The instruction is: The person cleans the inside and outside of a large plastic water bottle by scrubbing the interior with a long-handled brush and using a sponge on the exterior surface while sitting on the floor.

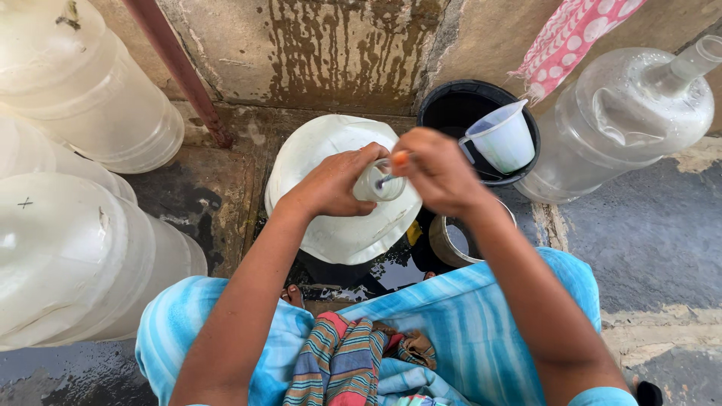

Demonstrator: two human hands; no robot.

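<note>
Head view: a large clear water jug (338,188) stands upright on the wet floor (647,240) between the person's knees, its neck gripped by the left hand (335,183), while the right hand (436,171) pinches a thin orange-tipped tool (395,167) poked into the mouth. The work inside the neck looks underway, not finished. Other jugs (90,248) wait at the left and one (624,120) lies at the right, beside a black bucket (451,105) holding a plastic measuring jug (505,139).
</note>
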